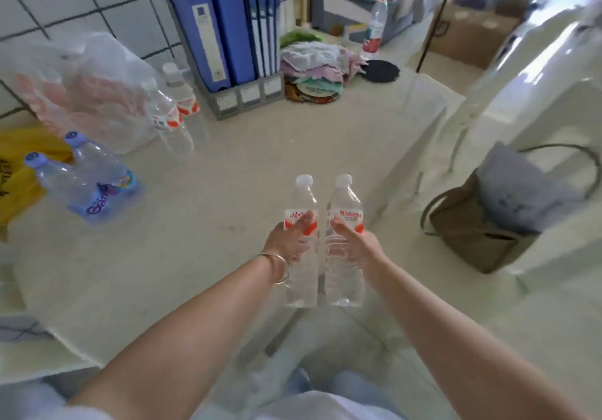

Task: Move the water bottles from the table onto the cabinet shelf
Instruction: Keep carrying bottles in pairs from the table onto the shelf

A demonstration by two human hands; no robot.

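Both forearms stretch out below you, and beyond them spreads the pale table, biggest thing in view. On its left side lies a clear plastic bag, with two more bottles standing beside it and a blue-capped pair lying nearer you. Now the action: your left hand has its fingers wrapped tight round one water bottle, your right hand is clamped the same way on a second bottle, both upright, side by side, seemingly lifted at the table's near edge. No cabinet shelf in sight yet, so turn steadily. Keep the bottles vertical, grip at the label, and don't let them knock together.
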